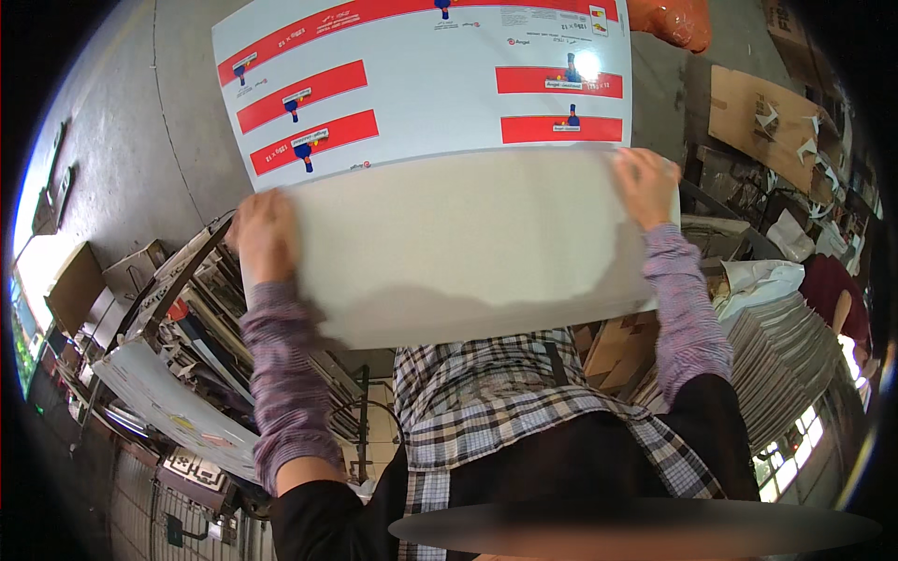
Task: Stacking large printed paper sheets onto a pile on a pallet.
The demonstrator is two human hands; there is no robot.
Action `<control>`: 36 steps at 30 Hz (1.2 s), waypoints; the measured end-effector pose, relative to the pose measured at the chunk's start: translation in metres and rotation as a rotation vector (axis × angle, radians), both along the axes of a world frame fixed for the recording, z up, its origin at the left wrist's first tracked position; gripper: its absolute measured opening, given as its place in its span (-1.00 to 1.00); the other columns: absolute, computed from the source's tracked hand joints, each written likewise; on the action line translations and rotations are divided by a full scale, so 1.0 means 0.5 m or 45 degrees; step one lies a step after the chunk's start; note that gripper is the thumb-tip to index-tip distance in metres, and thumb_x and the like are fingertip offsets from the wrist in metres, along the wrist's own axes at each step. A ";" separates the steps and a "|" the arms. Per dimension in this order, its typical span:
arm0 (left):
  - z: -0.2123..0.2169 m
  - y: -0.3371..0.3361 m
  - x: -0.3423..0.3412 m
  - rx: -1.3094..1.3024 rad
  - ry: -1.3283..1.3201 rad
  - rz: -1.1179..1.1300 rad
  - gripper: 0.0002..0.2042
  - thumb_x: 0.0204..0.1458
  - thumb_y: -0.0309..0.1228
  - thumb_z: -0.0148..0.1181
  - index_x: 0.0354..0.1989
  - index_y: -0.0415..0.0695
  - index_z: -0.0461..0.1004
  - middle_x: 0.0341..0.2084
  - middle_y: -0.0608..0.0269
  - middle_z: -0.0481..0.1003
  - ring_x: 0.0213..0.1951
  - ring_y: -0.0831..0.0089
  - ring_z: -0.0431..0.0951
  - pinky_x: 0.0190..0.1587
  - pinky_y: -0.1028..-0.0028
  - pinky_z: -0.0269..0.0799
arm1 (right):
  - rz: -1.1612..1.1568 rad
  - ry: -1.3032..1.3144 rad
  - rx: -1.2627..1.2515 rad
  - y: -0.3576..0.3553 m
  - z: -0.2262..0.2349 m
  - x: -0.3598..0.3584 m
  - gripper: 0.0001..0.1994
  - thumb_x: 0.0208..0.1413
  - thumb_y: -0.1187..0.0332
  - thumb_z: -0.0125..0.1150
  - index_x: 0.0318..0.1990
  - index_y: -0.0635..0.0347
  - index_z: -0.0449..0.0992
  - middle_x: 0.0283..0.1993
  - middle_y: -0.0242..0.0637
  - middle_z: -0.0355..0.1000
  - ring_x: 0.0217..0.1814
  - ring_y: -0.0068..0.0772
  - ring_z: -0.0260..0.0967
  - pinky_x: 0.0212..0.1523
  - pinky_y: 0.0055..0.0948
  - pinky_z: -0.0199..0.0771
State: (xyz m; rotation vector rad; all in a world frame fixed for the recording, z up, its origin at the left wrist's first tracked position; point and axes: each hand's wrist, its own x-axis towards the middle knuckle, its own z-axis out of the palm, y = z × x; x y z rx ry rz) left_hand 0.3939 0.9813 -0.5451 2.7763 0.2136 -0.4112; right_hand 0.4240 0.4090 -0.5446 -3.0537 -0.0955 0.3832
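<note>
Pale cardboard panel (468, 243) spans the space before my checked apron (510, 430), between both hands. At left, my left hand (267, 234), blurred, grips the panel's far-left corner. Midway, its far edge meets a white sheet (435, 107) with red bands; whether they are one piece, I cannot tell. At right, my right hand (645, 187) holds the far-right corner, fingers bent. Farther right: layered grey boards (778, 365).

Free rm @ 10 o'c. from sheet (458, 248), over floor (140, 103); obst.: bag (673, 21) 1–2 o'c., stack (772, 369) 4 o'c., panel (178, 402) 8 o'c.
</note>
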 end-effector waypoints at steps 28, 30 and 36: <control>0.221 0.088 -0.025 -0.850 0.259 0.960 -0.57 0.06 -0.36 0.32 0.05 -0.30 0.38 -0.30 0.06 0.54 -0.27 0.39 0.57 -0.19 0.43 0.49 | -1.174 0.637 0.844 -0.153 0.215 0.004 -0.54 0.15 0.06 0.24 -0.20 0.42 0.49 -0.23 -0.25 0.49 -0.23 -0.52 0.38 -0.22 -0.46 0.39; 0.171 0.101 0.033 -1.082 0.140 1.072 -0.48 -0.02 -0.53 0.34 0.15 -0.23 0.33 -0.22 -0.02 0.55 -0.21 0.30 0.60 -0.14 0.40 0.53 | -1.275 0.600 0.984 -0.159 0.138 0.058 -0.50 0.06 0.03 0.33 -0.20 0.43 0.51 -0.22 -0.24 0.49 -0.23 -0.46 0.41 -0.22 -0.43 0.40; -0.153 0.203 0.191 -1.185 -0.474 1.581 -0.63 -0.21 -0.69 0.38 -0.20 -0.31 0.37 -0.29 0.13 0.46 -0.28 0.30 0.52 -0.21 0.37 0.55 | -1.473 0.108 0.921 -0.056 -0.083 0.254 -0.34 -0.16 -0.02 0.45 -0.09 0.45 0.49 -0.06 -0.03 0.49 -0.08 -0.22 0.45 -0.05 -0.30 0.42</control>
